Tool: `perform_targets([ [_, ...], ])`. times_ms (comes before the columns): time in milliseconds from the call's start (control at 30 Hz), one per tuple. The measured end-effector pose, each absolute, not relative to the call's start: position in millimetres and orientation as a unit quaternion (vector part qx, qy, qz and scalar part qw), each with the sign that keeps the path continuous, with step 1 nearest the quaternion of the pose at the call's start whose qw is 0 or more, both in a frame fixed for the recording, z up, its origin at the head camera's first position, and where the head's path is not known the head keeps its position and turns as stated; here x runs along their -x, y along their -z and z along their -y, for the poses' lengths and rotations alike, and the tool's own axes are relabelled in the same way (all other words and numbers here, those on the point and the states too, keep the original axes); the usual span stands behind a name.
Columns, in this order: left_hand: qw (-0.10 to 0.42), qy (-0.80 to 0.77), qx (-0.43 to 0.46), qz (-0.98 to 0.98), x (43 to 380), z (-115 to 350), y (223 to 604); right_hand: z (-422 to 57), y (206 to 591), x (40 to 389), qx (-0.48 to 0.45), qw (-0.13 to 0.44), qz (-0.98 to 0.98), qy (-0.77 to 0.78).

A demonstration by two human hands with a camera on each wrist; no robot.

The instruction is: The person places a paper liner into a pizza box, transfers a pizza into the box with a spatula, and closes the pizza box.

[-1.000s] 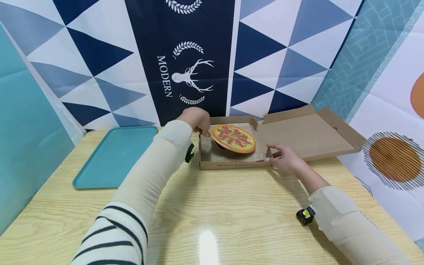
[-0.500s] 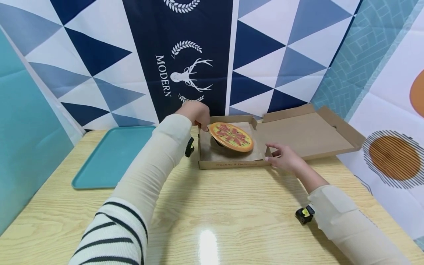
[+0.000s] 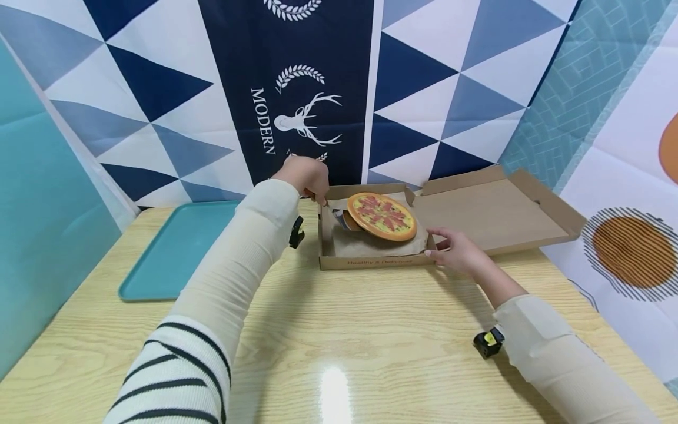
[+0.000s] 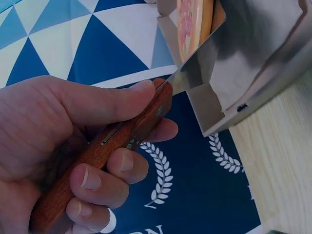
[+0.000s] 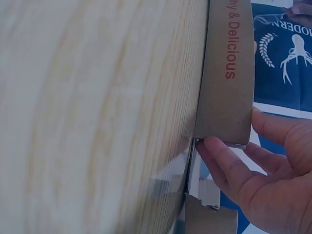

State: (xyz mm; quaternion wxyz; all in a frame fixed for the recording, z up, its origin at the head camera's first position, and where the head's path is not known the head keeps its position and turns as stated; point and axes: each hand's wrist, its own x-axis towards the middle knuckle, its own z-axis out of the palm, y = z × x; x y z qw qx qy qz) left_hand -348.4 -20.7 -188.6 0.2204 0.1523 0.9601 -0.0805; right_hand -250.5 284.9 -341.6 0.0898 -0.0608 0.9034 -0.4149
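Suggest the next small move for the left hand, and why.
I'd probably ease the pizza server a little farther under the pizza. The left hand grips it, yet part of its blade shows beyond the pizza's edge, and the pizza looks tilted. The right hand holds the box's near right corner, which should steady it.

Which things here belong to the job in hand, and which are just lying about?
In the job:
spatula, gripped in the left hand
pizza, tilted, the spatula under it
box, its corner held by the right hand

Apparently not in use:
tray, untouched
patterned backdrop, hanging behind
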Motion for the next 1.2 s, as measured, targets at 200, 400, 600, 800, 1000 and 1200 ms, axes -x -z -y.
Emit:
perform_targets([
  [200,0.232,0.079,-0.155,-0.957,348,29,196,-283,342,250,0.058,0.094,-0.901,0.419],
  [400,0.272,0.074,-0.147,-0.948,350,38,195,-282,339,250,0.06,0.097,-0.903,0.415],
  [600,0.305,0.088,-0.132,-0.939,350,46,192,-282,338,250,0.062,0.097,-0.904,0.411],
  [800,0.262,0.143,-0.102,-0.949,339,43,183,-284,340,250,0.055,0.103,-0.899,0.421],
  [1000,0.228,0.196,-0.082,-0.95,332,35,174,-283,341,250,0.057,0.101,-0.898,0.423],
  [1200,0.331,0.303,0.01,-0.893,337,18,168,-279,340,250,0.056,0.105,-0.898,0.424],
])
